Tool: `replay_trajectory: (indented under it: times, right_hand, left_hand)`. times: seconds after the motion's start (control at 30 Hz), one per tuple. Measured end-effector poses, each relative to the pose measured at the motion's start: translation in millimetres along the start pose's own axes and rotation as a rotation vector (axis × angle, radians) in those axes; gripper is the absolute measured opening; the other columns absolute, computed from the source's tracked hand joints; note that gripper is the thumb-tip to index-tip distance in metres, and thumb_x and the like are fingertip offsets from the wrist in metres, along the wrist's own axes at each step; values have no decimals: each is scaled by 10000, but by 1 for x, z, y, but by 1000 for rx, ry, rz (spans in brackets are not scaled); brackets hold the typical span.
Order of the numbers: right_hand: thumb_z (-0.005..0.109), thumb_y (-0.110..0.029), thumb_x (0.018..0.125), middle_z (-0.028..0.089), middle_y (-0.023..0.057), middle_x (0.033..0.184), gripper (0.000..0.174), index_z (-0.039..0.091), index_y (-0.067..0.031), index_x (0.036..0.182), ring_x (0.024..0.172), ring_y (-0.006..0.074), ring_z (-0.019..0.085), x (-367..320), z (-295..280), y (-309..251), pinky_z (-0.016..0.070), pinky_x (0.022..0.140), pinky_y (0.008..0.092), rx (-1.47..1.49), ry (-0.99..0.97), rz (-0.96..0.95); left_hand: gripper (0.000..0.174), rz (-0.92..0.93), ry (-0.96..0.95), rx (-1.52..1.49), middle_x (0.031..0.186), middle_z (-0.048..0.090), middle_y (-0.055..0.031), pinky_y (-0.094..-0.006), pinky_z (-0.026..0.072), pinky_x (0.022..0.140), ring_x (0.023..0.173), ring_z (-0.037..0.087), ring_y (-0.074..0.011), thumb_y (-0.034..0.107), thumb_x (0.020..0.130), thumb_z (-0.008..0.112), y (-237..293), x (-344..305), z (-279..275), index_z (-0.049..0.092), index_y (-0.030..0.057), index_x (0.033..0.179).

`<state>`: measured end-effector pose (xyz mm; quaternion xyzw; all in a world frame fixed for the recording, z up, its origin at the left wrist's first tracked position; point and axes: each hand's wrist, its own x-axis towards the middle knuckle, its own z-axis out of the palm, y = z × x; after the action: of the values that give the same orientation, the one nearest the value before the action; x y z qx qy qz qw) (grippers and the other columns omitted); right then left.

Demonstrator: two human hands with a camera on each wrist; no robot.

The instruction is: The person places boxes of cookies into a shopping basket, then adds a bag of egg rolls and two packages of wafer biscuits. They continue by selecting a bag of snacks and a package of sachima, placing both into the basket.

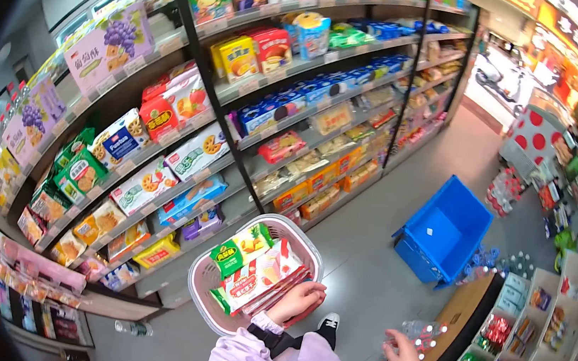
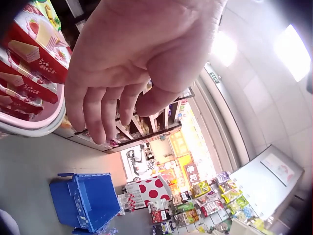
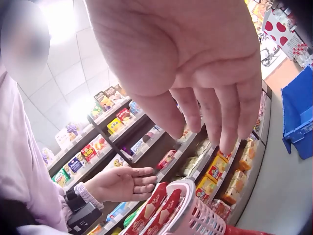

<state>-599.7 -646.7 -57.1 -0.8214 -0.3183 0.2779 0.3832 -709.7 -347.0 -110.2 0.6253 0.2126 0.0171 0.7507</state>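
A pink plastic basket point(image 1: 202, 270) stands in front of the body, filled with red-and-white wafer packs point(image 1: 268, 267) and a green-and-yellow snack pack point(image 1: 242, 246). Over the basket's near right rim is my left hand point(image 1: 298, 301); its fingers are loosely extended and nothing is in them. The right wrist view shows that same left hand point(image 3: 122, 183) beside the upright red packs point(image 3: 159, 208). Apart from the basket, my right hand point(image 1: 404, 358) hangs at the right with relaxed fingers and an empty palm.
Long snack shelves point(image 1: 294, 135) run along the left and ahead. On the grey floor stands a blue crate point(image 1: 414, 255), with plastic bottles point(image 1: 421, 331) near it. Low bins of packaged snacks point(image 1: 496, 329) line the right side. A red-dotted white box point(image 1: 533, 130) stands farther back.
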Motion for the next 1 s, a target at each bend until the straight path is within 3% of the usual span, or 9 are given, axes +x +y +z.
replay_trajectory:
  times: [0.27, 0.47, 0.8, 1.0]
  right_hand:
    - [578, -109, 786, 561, 135, 1037, 352, 498, -41, 1122, 879, 234, 593, 111, -44, -25, 476, 718, 326, -42, -41, -138]
    - [580, -116, 783, 565, 133, 1026, 338, 513, -42, 1106, 864, 238, 597, 174, -68, -21, 475, 739, 319, -93, -196, -209]
    - [568, -129, 788, 570, 146, 1001, 324, 526, -32, 1094, 878, 258, 589, 329, -144, -4, 472, 755, 334, -106, -449, -387]
    - [561, -152, 786, 586, 154, 953, 274, 560, -57, 1043, 840, 311, 573, 400, -173, 12, 460, 729, 374, -189, -676, -539]
  left_hand:
    - [299, -73, 130, -93, 985, 586, -104, -236, 448, 757, 833, 552, -113, 84, 879, 435, 42, 58, -13, 470, -42, 1148]
    - [307, -14, 151, -102, 1047, 583, -97, -243, 448, 793, 919, 565, -135, 111, 891, 433, 43, 100, -20, 465, -31, 1162]
    - [302, 0, 402, -111, 1016, 584, -106, -257, 450, 782, 875, 572, -141, 112, 884, 448, 69, 192, 11, 478, -30, 1149]
    - [248, -121, 403, -71, 954, 590, -83, -266, 451, 791, 884, 566, -142, 103, 878, 470, 80, 229, 45, 529, -11, 1091]
